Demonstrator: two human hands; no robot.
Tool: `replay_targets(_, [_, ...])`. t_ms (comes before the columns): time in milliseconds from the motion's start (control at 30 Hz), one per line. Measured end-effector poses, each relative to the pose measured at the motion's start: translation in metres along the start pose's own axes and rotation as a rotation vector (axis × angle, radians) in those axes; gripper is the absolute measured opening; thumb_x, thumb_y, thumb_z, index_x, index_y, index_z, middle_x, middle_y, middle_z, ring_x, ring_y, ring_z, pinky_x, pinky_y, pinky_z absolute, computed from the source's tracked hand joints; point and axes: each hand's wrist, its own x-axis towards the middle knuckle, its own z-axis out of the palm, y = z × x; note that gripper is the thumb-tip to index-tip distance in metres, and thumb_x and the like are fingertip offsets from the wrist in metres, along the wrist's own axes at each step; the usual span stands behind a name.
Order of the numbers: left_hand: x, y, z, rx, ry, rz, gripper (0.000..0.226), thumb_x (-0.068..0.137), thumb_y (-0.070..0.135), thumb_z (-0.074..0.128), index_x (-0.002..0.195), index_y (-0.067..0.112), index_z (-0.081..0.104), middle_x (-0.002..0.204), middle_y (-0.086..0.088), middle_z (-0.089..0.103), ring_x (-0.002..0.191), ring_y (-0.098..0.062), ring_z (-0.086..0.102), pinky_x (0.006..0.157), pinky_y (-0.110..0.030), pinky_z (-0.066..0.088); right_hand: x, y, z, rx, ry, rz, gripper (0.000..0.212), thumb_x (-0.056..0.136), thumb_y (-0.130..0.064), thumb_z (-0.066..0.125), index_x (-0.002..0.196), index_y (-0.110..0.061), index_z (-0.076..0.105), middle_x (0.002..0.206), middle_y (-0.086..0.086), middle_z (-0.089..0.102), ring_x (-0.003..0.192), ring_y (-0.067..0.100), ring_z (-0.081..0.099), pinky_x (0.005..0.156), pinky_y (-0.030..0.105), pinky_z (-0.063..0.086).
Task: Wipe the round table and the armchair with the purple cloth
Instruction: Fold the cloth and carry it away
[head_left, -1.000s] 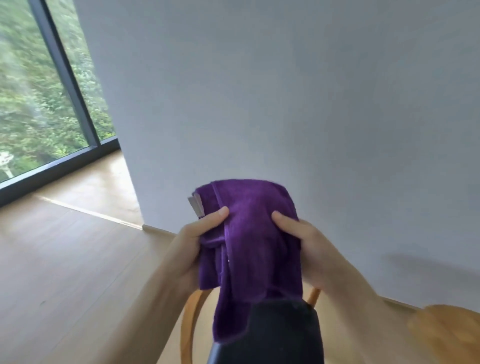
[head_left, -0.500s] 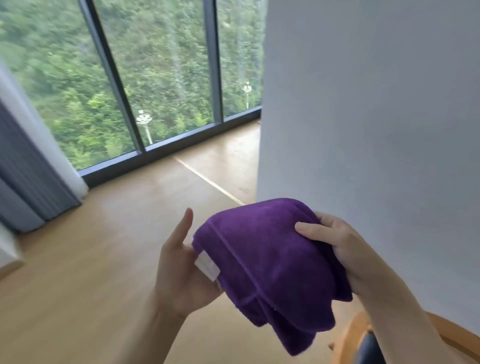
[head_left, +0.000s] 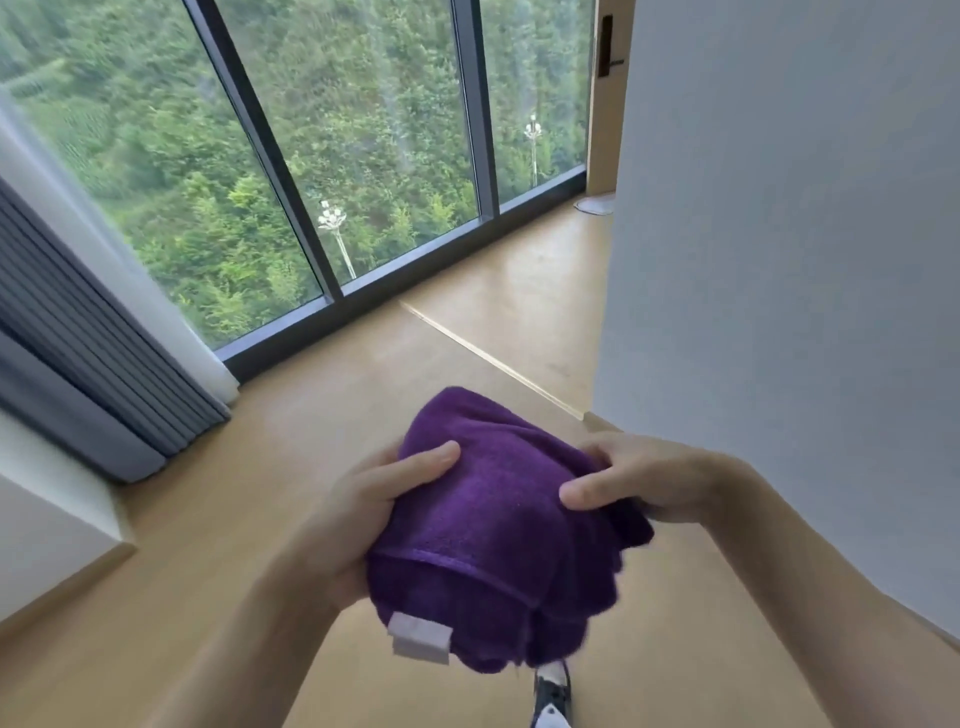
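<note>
The purple cloth (head_left: 493, 535) is bunched into a rounded bundle in front of me, above the floor, with a white label hanging at its lower left. My left hand (head_left: 363, 499) grips its left side, thumb on top. My right hand (head_left: 639, 478) grips its right side, thumb pressed onto the top. Neither the round table nor the armchair is in view.
A white wall (head_left: 779, 260) stands close on the right, its corner just beyond my right hand. Wooden floor (head_left: 234, 519) stretches ahead to floor-to-ceiling windows (head_left: 332, 156). Grey curtains (head_left: 78, 364) hang at the left. A shoe (head_left: 553, 691) shows below the cloth.
The view has swung left, away from the chair and the wall towards the windows. The cloth went from hanging loose to a bundle, and my left hand has closed on it.
</note>
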Motion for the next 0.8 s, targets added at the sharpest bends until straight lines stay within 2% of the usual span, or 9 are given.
replay_targets(100, [0.065,0.03,-0.022,-0.028,0.081,-0.028,0.033,0.083,0.02,0.074,0.114,0.009,0.073,0.104,-0.021,0.072,0.078,-0.03,0.072,0.061,-0.036,0.061,0.063,-0.006,-0.052,0.126,0.011,-0.091,0.041,0.085,-0.02,0.076,0.121,-0.004,0.065,0.115,0.019,0.069,0.106,0.037,0.067,0.09,0.045,0.055])
replay_targets(167, [0.103,0.053,-0.034,-0.068,0.115,-0.048,0.037,0.08,0.02,0.078,0.114,0.01,0.073,0.105,-0.02,0.073,0.078,-0.031,0.072,0.062,-0.037,0.061,0.1,-0.015,-0.08,0.321,0.042,-0.162,0.036,0.089,-0.011,0.069,0.124,-0.005,0.065,0.114,0.015,0.068,0.104,0.031,0.066,0.088,0.039,0.056])
replay_targets(233, [0.138,0.079,-0.053,-0.142,0.168,-0.025,0.033,0.078,0.023,0.075,0.108,0.01,0.075,0.104,-0.02,0.074,0.076,-0.03,0.073,0.062,-0.037,0.062,0.137,-0.027,-0.102,0.568,0.008,-0.228,0.039,0.091,-0.014,0.067,0.13,-0.006,0.064,0.118,0.014,0.069,0.106,0.03,0.068,0.088,0.038,0.057])
replay_targets(300, [0.171,0.102,-0.074,-0.217,0.214,-0.007,0.036,0.076,0.026,0.073,0.107,0.008,0.075,0.102,-0.019,0.075,0.075,-0.03,0.073,0.063,-0.038,0.062,0.177,-0.05,-0.119,0.764,-0.023,-0.276,0.038,0.09,-0.022,0.07,0.124,-0.007,0.069,0.114,0.015,0.072,0.102,0.03,0.07,0.088,0.04,0.058])
replay_targets(400, [0.213,0.125,-0.111,-0.392,0.328,-0.021,0.034,0.074,0.024,0.072,0.1,0.002,0.076,0.1,-0.019,0.075,0.075,-0.032,0.075,0.065,-0.042,0.064,0.243,-0.072,-0.132,0.91,0.005,-0.273,0.047,0.096,-0.034,0.067,0.128,-0.001,0.061,0.119,0.023,0.066,0.109,0.039,0.065,0.097,0.051,0.052])
replay_targets(467, [0.242,0.136,-0.137,-0.471,0.374,-0.053,0.03,0.078,0.023,0.07,0.094,-0.001,0.079,0.105,-0.021,0.075,0.081,-0.035,0.075,0.068,-0.049,0.063,0.288,-0.08,-0.137,0.92,0.025,-0.223,0.059,0.097,-0.041,0.065,0.136,0.003,0.056,0.128,0.026,0.062,0.117,0.041,0.061,0.103,0.052,0.048])
replay_targets(533, [0.273,0.145,-0.163,-0.518,0.367,-0.103,0.032,0.081,0.02,0.066,0.099,-0.004,0.077,0.11,-0.025,0.073,0.087,-0.038,0.075,0.072,-0.055,0.062,0.326,-0.09,-0.141,0.82,0.114,-0.132,0.061,0.092,-0.044,0.069,0.132,0.001,0.062,0.126,0.024,0.065,0.115,0.039,0.064,0.102,0.049,0.051])
replay_targets(667, [0.341,0.17,-0.218,-0.49,0.32,-0.17,0.036,0.079,0.01,0.062,0.109,-0.008,0.07,0.109,-0.027,0.072,0.084,-0.039,0.075,0.071,-0.056,0.062,0.404,-0.113,-0.169,0.709,0.372,0.043,0.028,0.093,-0.03,0.067,0.104,-0.005,0.074,0.098,0.016,0.073,0.086,0.031,0.071,0.08,0.04,0.058])
replay_targets(800, [0.418,0.216,-0.257,-0.368,0.194,-0.174,0.039,0.082,0.004,0.061,0.12,0.002,0.065,0.111,-0.022,0.074,0.088,-0.036,0.075,0.07,-0.048,0.063,0.463,-0.145,-0.215,0.621,0.615,0.02,0.017,0.099,-0.012,0.058,0.107,-0.001,0.069,0.088,0.015,0.072,0.075,0.028,0.07,0.068,0.037,0.058])
